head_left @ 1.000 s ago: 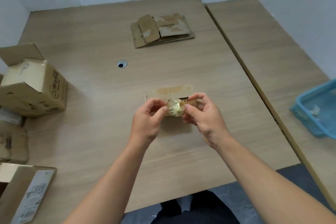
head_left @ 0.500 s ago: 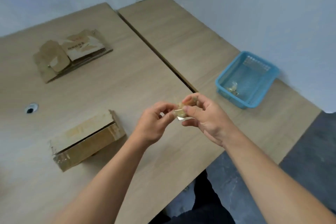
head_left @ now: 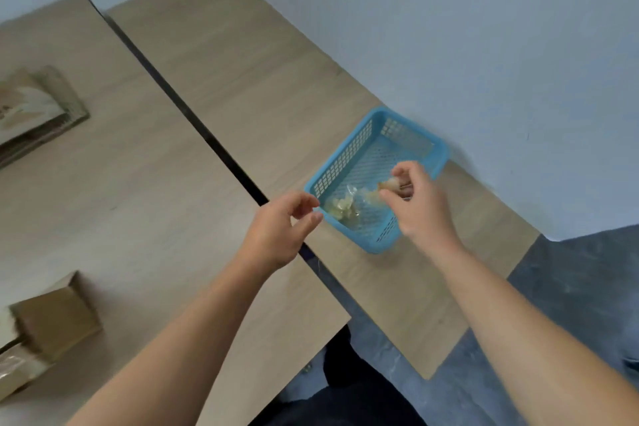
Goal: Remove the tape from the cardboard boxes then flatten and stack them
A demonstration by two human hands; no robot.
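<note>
The right hand (head_left: pixel 420 209) pinches tape (head_left: pixel 389 186) over blue basket (head_left: pixel 340 166); left hand (head_left: pixel 276 235) loosely curled.

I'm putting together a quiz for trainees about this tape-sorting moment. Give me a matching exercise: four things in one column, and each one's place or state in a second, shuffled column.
Column one
1. left hand
2. right hand
3. blue basket
4. flattened boxes

Column two
a. at the view's left edge, on the left table
b. over the basket, pinching a bit of tape
c. on the right table, with crumpled tape inside
d. just outside the basket, holding nothing

Pairs: 1-d, 2-b, 3-c, 4-a
</note>
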